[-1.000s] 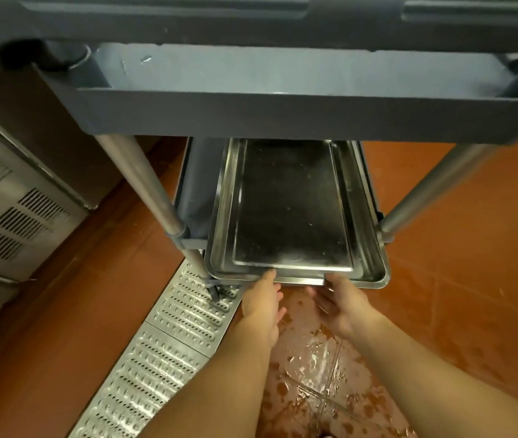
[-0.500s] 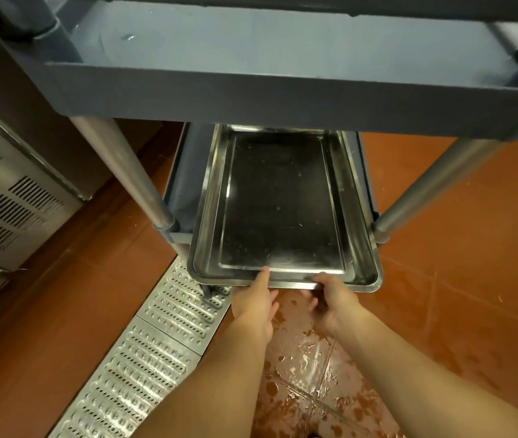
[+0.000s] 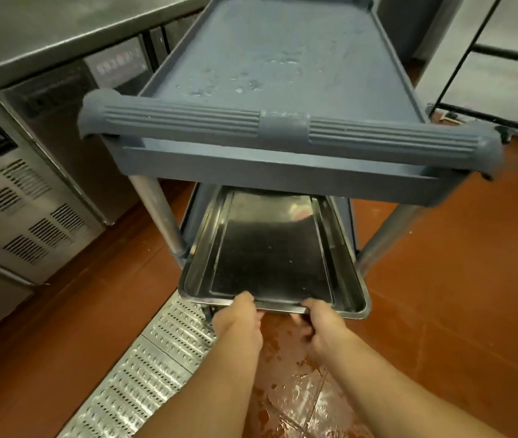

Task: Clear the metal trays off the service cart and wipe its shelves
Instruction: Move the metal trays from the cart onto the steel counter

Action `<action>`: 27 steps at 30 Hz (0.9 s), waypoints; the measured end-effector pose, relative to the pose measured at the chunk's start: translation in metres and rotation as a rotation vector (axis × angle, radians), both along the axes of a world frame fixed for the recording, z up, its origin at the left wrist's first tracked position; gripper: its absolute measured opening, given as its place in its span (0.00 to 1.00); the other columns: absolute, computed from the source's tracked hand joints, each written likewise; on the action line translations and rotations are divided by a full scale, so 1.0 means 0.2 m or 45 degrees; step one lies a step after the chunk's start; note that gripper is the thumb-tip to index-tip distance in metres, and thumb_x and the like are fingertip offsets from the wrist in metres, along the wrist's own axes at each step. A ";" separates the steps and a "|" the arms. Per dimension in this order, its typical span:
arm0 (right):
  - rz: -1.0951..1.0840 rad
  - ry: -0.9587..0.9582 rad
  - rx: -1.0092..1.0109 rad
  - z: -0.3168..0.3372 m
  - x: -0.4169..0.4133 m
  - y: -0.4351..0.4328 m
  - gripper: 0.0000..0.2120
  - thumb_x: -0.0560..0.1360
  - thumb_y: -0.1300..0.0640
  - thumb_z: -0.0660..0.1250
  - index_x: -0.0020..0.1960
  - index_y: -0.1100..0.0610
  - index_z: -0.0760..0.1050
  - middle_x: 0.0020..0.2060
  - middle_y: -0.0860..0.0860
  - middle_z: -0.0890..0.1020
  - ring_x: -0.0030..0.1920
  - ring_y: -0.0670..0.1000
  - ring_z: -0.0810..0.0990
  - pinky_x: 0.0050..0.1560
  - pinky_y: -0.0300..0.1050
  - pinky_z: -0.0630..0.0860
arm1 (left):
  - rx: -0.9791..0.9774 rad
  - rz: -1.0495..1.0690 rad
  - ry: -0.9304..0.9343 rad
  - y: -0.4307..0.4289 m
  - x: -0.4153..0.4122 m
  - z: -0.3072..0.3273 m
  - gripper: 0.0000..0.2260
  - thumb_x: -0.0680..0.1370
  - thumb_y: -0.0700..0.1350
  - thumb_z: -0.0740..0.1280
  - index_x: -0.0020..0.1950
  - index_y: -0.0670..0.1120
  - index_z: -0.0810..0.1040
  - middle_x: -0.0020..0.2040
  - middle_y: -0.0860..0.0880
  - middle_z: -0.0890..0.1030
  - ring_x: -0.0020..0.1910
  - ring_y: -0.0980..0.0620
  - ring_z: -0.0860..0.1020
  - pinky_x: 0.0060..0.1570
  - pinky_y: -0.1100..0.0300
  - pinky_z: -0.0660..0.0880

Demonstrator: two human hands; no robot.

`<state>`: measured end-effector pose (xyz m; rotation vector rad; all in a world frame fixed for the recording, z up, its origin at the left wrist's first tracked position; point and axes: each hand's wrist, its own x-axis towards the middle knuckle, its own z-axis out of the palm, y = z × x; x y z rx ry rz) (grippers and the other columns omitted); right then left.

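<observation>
A grey plastic service cart [image 3: 283, 165] stands in front of me, its top shelf [image 3: 276, 58] bare and speckled with wet marks. Under it, stacked metal trays [image 3: 270, 248] stick out past the cart's near end, tilted up toward me. My left hand [image 3: 238, 317] grips the near rim of the trays left of centre. My right hand [image 3: 320, 324] grips the same rim to the right, fingers curled under it. The far ends of the trays are hidden under the top shelf.
A ribbed cart handle [image 3: 289, 128] runs across the near end. Stainless refrigerated counters [image 3: 23, 191] line the left. A perforated metal floor drain [image 3: 143, 374] runs along the red floor, with a wet patch [image 3: 295, 390] below my hands. A white-panelled unit [image 3: 497, 58] is at the right.
The trays have slid further out from the lower shelf toward me, held by both hands. My view has risen, so the cart's top shelf and handle now show.
</observation>
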<state>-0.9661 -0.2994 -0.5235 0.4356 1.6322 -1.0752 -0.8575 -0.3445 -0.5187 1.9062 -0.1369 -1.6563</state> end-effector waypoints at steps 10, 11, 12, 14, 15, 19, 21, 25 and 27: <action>-0.077 0.015 -0.050 0.39 0.33 0.23 0.11 0.75 0.62 0.66 0.56 0.65 0.73 0.45 0.62 0.82 0.34 0.54 0.83 0.19 0.36 0.72 | -0.009 -0.020 0.012 0.22 0.32 0.35 0.11 0.75 0.39 0.67 0.56 0.39 0.73 0.49 0.39 0.81 0.40 0.44 0.83 0.33 0.59 0.77; -0.113 0.018 -0.055 0.41 0.38 0.26 0.12 0.75 0.63 0.66 0.57 0.64 0.72 0.48 0.63 0.81 0.40 0.56 0.83 0.20 0.38 0.74 | -0.025 -0.048 0.002 0.24 0.37 0.38 0.09 0.75 0.39 0.67 0.55 0.39 0.73 0.48 0.40 0.81 0.39 0.45 0.83 0.30 0.61 0.75; -0.146 0.014 -0.059 0.45 0.44 0.29 0.13 0.75 0.63 0.66 0.58 0.64 0.71 0.50 0.63 0.79 0.44 0.58 0.83 0.21 0.39 0.75 | -0.047 -0.071 -0.007 0.26 0.42 0.41 0.09 0.75 0.40 0.67 0.54 0.40 0.73 0.45 0.41 0.81 0.39 0.45 0.83 0.27 0.61 0.74; -0.220 0.007 -0.080 0.50 0.57 0.36 0.14 0.75 0.64 0.66 0.60 0.64 0.70 0.52 0.62 0.78 0.50 0.60 0.81 0.21 0.40 0.76 | -0.079 -0.121 -0.025 0.32 0.53 0.47 0.10 0.74 0.41 0.68 0.53 0.39 0.73 0.42 0.42 0.81 0.38 0.46 0.83 0.24 0.62 0.70; -0.260 -0.002 -0.102 0.52 0.63 0.39 0.15 0.75 0.65 0.65 0.61 0.64 0.70 0.53 0.62 0.77 0.52 0.60 0.81 0.21 0.41 0.76 | -0.094 -0.157 -0.036 0.34 0.59 0.50 0.11 0.74 0.42 0.67 0.53 0.39 0.74 0.41 0.42 0.82 0.38 0.46 0.83 0.24 0.62 0.69; -0.352 -0.015 -0.200 0.63 0.89 0.55 0.16 0.75 0.64 0.65 0.62 0.63 0.70 0.53 0.59 0.77 0.50 0.58 0.79 0.23 0.43 0.77 | -0.167 -0.231 -0.063 0.46 0.83 0.65 0.10 0.73 0.41 0.67 0.52 0.38 0.75 0.36 0.42 0.81 0.35 0.47 0.82 0.26 0.61 0.68; -0.376 -0.010 -0.223 0.71 1.01 0.62 0.14 0.75 0.63 0.65 0.61 0.62 0.71 0.48 0.57 0.77 0.49 0.57 0.80 0.25 0.44 0.78 | -0.197 -0.262 -0.040 0.51 0.94 0.72 0.09 0.73 0.40 0.68 0.51 0.37 0.74 0.35 0.42 0.80 0.36 0.46 0.82 0.27 0.60 0.70; -0.376 0.031 -0.234 0.88 1.19 0.76 0.10 0.77 0.63 0.64 0.56 0.61 0.68 0.41 0.56 0.74 0.48 0.57 0.81 0.32 0.43 0.80 | -0.215 -0.326 -0.015 0.61 1.11 0.83 0.11 0.74 0.40 0.69 0.53 0.37 0.75 0.36 0.42 0.80 0.36 0.45 0.83 0.28 0.60 0.73; -0.399 0.064 -0.247 0.92 1.25 0.82 0.11 0.77 0.63 0.64 0.58 0.61 0.69 0.44 0.58 0.77 0.45 0.56 0.82 0.32 0.43 0.79 | -0.227 -0.349 -0.015 0.66 1.16 0.87 0.11 0.73 0.40 0.68 0.54 0.37 0.76 0.36 0.42 0.80 0.35 0.45 0.83 0.27 0.60 0.72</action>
